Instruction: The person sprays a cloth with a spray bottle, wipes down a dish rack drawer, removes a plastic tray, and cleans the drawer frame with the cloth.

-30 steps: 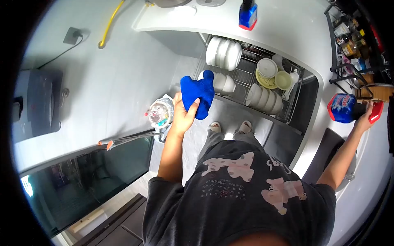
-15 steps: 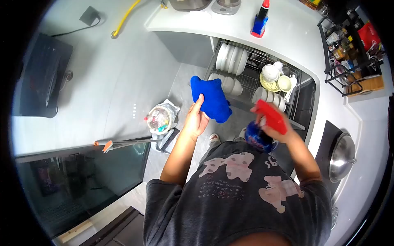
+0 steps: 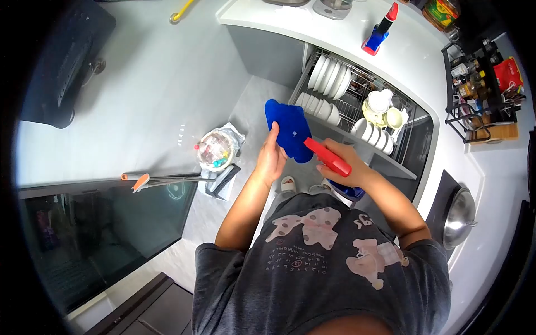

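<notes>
A blue cloth point(image 3: 291, 129) hangs spread over my left hand point(image 3: 271, 156), with the thumb on top of it. A small whitish spot shows near the cloth's middle. My right hand point(image 3: 352, 163) is wrapped round the neck of a spray bottle with a red trigger head point(image 3: 329, 158). The nozzle end points at the cloth, close to its right edge. Below the hand the bottle's blue body point(image 3: 347, 192) is partly hidden by the hand and forearm.
An open drawer holds white plates point(image 3: 329, 77) and bowls point(image 3: 379, 101). Another blue bottle point(image 3: 377, 40) stands on the white counter point(image 3: 413, 61). A lined bin point(image 3: 218, 148) and long-handled tools point(image 3: 167, 181) are at left. A spice rack point(image 3: 474, 84) and a metal lid point(image 3: 461, 218) are at right.
My right hand has brought the spray bottle from the far right to beside the cloth. The cloth has moved right and lies flatter, and the spot now shows on it.
</notes>
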`<action>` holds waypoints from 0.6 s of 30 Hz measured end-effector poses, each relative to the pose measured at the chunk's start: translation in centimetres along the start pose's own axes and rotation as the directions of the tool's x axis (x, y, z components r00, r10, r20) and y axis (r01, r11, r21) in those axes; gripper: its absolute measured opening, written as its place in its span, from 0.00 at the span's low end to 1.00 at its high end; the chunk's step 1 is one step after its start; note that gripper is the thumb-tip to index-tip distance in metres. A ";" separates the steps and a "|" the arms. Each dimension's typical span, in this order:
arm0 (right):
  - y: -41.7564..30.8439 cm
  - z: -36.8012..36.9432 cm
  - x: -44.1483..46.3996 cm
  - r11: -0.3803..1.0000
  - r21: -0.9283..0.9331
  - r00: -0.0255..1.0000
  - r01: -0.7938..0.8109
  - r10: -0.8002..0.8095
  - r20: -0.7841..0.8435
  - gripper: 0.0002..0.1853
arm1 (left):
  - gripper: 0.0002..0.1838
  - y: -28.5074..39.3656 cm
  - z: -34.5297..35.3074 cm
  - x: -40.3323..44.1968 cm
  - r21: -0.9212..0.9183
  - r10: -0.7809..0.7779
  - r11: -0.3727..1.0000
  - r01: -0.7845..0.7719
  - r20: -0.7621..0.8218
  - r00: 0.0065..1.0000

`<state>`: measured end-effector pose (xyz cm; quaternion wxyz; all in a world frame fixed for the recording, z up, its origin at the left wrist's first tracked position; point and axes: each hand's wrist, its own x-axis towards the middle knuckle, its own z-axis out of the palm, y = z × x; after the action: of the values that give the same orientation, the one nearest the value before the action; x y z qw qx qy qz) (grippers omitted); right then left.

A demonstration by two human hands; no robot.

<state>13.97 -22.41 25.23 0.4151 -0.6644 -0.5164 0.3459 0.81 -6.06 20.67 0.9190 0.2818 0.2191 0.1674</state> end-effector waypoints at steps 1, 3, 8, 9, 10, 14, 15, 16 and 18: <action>-0.1 0.2 0.2 1.000 0.004 1.000 0.013 -0.013 -0.016 0.18 | 0.27 0.0 -0.1 0.0 -0.006 -0.001 1.000 0.001 -0.001 1.000; -0.9 0.4 0.8 1.000 0.026 0.999 0.015 -0.014 -0.033 0.18 | 0.26 0.1 -0.2 0.0 -0.033 -0.006 0.999 0.005 -0.012 1.000; -0.5 -0.1 1.2 0.995 -0.005 0.995 -0.098 0.098 -0.012 0.16 | 0.28 -0.2 -0.5 1.2 -0.054 0.002 0.999 -0.003 -0.031 1.000; -0.3 -0.2 1.3 0.994 -0.004 0.994 -0.106 0.106 -0.024 0.16 | 0.28 -0.2 -0.5 1.5 -0.076 0.002 0.997 -0.004 -0.026 1.000; -0.2 -0.4 1.4 0.994 -0.005 0.993 -0.113 0.113 -0.038 0.15 | 0.28 -0.3 -0.6 1.7 -0.080 -0.002 0.997 0.000 -0.023 1.000; -0.8 -0.3 2.1 0.998 -0.030 0.993 -0.052 0.049 -0.109 0.13 | 0.28 -0.5 -0.6 2.5 -0.059 0.008 0.998 -0.010 -0.030 1.000; -0.9 -0.5 2.2 0.992 -0.074 0.992 -0.103 0.097 -0.084 0.13 | 0.28 -0.5 -0.6 2.8 -0.038 0.024 0.999 -0.026 -0.040 0.999; -1.0 -0.5 2.3 0.981 -0.117 0.987 -0.152 0.146 -0.060 0.13 | 0.28 -0.5 -0.6 3.0 -0.040 0.022 0.999 -0.023 -0.037 0.999; -1.0 -0.7 2.7 0.975 -0.141 0.985 -0.171 0.164 -0.056 0.13 | 0.29 -0.7 -0.9 3.4 0.005 0.060 0.998 -0.060 -0.067 0.996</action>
<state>14.83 -19.82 26.33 0.3462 -0.7415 -0.4732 0.3264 3.43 -4.77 18.52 0.9051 0.2840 0.2418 0.2040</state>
